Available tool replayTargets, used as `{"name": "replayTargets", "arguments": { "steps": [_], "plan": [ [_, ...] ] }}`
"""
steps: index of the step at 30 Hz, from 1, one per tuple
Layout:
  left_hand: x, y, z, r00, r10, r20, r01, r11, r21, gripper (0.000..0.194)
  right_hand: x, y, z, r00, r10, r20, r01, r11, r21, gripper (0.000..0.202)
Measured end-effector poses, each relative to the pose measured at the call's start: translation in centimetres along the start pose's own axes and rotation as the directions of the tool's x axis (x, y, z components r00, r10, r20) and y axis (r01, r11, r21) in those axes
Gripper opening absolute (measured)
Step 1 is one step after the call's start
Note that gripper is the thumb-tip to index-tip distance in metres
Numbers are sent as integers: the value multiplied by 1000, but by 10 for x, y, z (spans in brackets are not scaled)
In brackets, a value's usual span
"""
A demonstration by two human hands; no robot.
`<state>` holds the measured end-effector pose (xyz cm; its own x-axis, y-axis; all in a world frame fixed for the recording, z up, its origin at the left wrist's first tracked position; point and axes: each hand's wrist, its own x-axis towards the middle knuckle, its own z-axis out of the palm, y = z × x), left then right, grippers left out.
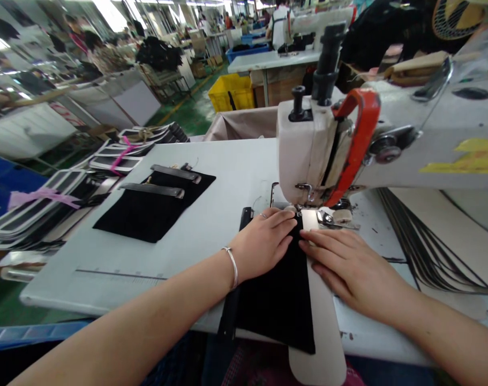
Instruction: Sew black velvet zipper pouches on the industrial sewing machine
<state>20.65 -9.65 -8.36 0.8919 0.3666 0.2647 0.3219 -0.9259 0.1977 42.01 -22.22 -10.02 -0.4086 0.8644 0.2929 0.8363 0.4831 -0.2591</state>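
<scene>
Under the head of a white sewing machine (300,155) with a red lever lies a black fabric piece (276,300) with a dark strip along its left edge. A long pale panel (324,327) lies beneath it and shows on its right. My left hand (267,241) rests flat on the black fabric, fingertips close to the presser foot. Beside it, my right hand (346,262) lies with fingers extended over the pale panel and the fabric's right edge. Neither hand is closed round anything.
Another black piece with two straps (147,214) lies on the left of the white table (119,292). Tied bundles (54,203) stand beyond its left edge. Pale panels (460,236) are stacked at the right. Behind are a yellow crate (231,93) and people among other workstations.
</scene>
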Motion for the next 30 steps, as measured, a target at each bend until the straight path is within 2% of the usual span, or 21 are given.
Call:
{"name": "replayTargets", "arguments": {
  "steps": [9, 15, 20, 23, 26, 28, 30],
  "plan": [
    [5, -3, 1, 999, -41, 12, 41, 999, -21, 33, 1, 0, 1, 999, 36, -25, -36, 999, -1, 45],
    [1, -2, 1, 1000, -18, -15, 18, 999, -33, 30, 0, -2, 0, 1000, 21, -1, -21, 1000, 3, 42],
    [9, -9, 5, 999, -18, -30, 18, 1000, -13, 31, 3, 2, 4, 998, 57, -18, -57, 998, -22, 44],
    [11, -11, 4, 1000, -29, -2, 29, 999, 15, 32, 3, 2, 4, 998, 61, -29, -62, 998, -30, 45],
    [-4, 1, -7, 997, -1, 80, 0, 1000, 11, 36, -8, -8, 0, 997, 72, -33, -73, 997, -19, 41],
    [-25, 17, -16, 987, 81, 140, -73, 996, -57, 40, -23, -22, -2, 997, 74, -34, -74, 997, 5, 37],
    [-48, 36, -22, 975, 184, 127, -165, 976, -144, 39, -41, -37, -2, 997, 57, -42, -56, 998, 27, 37]
  ]
}}
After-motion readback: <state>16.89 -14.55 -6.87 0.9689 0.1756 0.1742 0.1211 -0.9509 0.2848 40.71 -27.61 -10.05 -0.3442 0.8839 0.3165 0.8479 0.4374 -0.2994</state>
